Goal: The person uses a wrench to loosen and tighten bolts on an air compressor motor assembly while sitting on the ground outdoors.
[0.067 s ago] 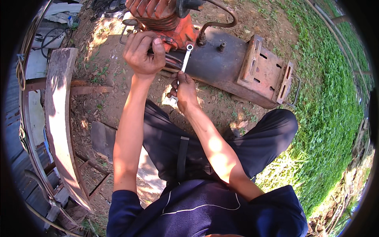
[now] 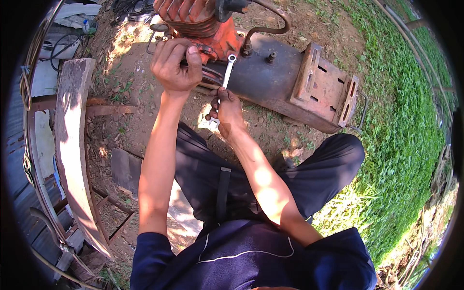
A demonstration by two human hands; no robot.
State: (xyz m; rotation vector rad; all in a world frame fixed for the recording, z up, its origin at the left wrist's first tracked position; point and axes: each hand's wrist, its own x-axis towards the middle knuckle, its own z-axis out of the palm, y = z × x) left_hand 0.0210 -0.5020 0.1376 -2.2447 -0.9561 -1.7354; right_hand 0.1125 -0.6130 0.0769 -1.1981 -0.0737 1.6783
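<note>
My right hand (image 2: pixel 228 111) grips a shiny combination wrench (image 2: pixel 226 72), its ring end pointing away from me and lying over the side of a dark metal tank (image 2: pixel 270 55). The wrench's other end shows below my fingers. My left hand (image 2: pixel 176 66) is closed, fingers curled, against the near left side of an orange finned compressor pump (image 2: pixel 223 41). Whatever those fingers hold is hidden behind the hand. Between both hands, part of a grooved pulley (image 2: pixel 211 76) shows below the pump.
A rusty slotted mounting bracket (image 2: pixel 323 87) sits on the tank's right end. From the pump a curved pipe (image 2: pixel 289 21) runs down to the tank. A round gauge (image 2: pixel 158 23) is beyond my left hand. At left stands a weathered wooden plank (image 2: pixel 72 145); grass (image 2: pixel 396 130) grows at right.
My right hand has shifted very slightly to the right on the wrench's lower part. My left hand and the compressor look the same.
</note>
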